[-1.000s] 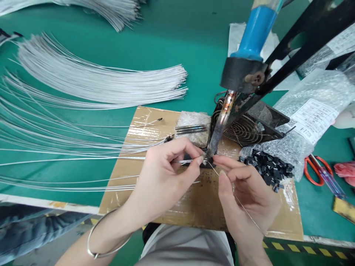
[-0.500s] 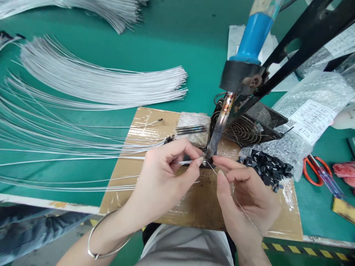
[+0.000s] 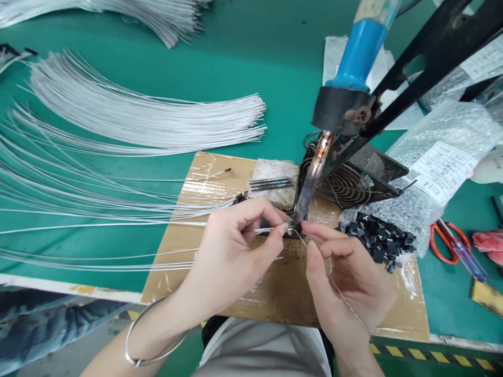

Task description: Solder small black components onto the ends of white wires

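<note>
My left hand (image 3: 239, 251) is closed in a pinch on a thin white wire (image 3: 184, 223), its end close to the tip of the soldering iron (image 3: 305, 196). The iron has a blue handle (image 3: 356, 55) and is clamped in a black stand arm (image 3: 424, 73), pointing down. In my right hand (image 3: 349, 277), thumb and fingers pinch a thin strand of solder wire (image 3: 346, 301); its upper end reaches toward the iron's tip. Exactly what touches at the tip is too small to make out. Around the tip, a dark block shows partly behind my fingers.
Bundles of white wires (image 3: 149, 120) lie on the green table at left. A cardboard sheet (image 3: 275, 303) lies under my hands. Small black pieces (image 3: 379, 238), bubble wrap (image 3: 451, 131) and red-handled scissors (image 3: 444, 243) are at right. A black fan (image 3: 349, 178) stands behind the iron's tip.
</note>
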`<state>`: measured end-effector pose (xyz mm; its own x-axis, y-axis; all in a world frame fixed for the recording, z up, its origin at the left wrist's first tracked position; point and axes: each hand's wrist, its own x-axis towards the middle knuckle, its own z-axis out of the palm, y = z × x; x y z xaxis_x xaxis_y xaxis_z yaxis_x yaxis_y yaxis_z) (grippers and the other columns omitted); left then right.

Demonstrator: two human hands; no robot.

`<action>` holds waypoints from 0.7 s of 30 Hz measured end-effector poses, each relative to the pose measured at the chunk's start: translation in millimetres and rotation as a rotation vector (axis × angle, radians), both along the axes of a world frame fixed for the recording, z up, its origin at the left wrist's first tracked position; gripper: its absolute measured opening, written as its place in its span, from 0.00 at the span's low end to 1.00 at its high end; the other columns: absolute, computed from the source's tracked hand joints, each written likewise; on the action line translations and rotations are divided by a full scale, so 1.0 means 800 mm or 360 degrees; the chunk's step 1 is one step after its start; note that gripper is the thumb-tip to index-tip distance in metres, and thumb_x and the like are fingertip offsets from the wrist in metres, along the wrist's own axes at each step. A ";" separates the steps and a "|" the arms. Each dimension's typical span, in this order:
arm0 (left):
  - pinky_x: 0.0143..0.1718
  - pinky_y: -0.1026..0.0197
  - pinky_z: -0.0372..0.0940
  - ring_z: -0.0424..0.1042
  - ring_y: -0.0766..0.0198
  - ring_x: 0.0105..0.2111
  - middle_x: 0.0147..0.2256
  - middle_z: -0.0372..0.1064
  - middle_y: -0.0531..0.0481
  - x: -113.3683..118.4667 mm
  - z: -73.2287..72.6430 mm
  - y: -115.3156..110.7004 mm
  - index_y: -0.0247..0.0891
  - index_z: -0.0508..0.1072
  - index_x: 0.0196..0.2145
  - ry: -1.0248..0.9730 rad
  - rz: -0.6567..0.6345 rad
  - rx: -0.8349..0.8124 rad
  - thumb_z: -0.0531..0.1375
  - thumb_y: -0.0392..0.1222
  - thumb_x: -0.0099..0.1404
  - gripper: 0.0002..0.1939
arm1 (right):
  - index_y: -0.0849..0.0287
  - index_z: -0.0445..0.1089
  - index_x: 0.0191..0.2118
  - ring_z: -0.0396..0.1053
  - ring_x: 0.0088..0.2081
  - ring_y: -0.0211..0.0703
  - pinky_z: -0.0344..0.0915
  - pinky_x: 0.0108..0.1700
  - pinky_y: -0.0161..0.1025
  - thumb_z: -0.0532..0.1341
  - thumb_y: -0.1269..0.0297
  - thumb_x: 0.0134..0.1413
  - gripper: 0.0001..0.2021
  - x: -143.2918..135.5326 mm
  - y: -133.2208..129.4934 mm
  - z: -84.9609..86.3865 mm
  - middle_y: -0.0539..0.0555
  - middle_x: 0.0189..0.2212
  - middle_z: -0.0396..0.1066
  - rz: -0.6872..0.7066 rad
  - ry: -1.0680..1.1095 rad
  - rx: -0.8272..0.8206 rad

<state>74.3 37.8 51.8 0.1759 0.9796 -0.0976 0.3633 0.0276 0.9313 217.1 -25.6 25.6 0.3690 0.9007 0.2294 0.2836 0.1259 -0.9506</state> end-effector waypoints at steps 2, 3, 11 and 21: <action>0.24 0.60 0.56 0.75 0.60 0.31 0.31 0.80 0.49 0.000 0.001 0.000 0.39 0.76 0.28 -0.0016 0.0000 -0.0005 0.61 0.36 0.63 0.06 | 0.54 0.70 0.33 0.82 0.45 0.43 0.77 0.48 0.41 0.65 0.73 0.62 0.08 0.000 -0.001 0.002 0.53 0.46 0.84 -0.0001 -0.0017 -0.0031; 0.25 0.60 0.56 0.75 0.60 0.31 0.31 0.80 0.49 -0.001 0.001 0.000 0.39 0.76 0.28 -0.0020 -0.0001 -0.0006 0.61 0.36 0.63 0.06 | 0.54 0.70 0.33 0.83 0.45 0.44 0.77 0.48 0.41 0.65 0.72 0.63 0.08 0.000 -0.002 0.003 0.53 0.46 0.84 -0.0001 -0.0026 -0.0052; 0.24 0.60 0.56 0.77 0.60 0.32 0.31 0.80 0.49 0.001 0.003 -0.001 0.39 0.76 0.27 -0.0042 -0.0002 -0.0008 0.62 0.35 0.63 0.06 | 0.54 0.71 0.33 0.83 0.44 0.43 0.77 0.48 0.39 0.66 0.72 0.62 0.08 -0.002 -0.001 0.001 0.52 0.45 0.84 -0.0031 -0.0003 -0.0018; 0.24 0.61 0.56 0.75 0.61 0.30 0.30 0.79 0.49 0.002 -0.002 0.001 0.39 0.76 0.27 -0.0027 0.0012 0.0006 0.61 0.35 0.62 0.06 | 0.54 0.71 0.33 0.83 0.45 0.45 0.77 0.48 0.43 0.65 0.72 0.63 0.08 0.000 0.000 0.002 0.53 0.45 0.84 -0.0012 -0.0017 -0.0053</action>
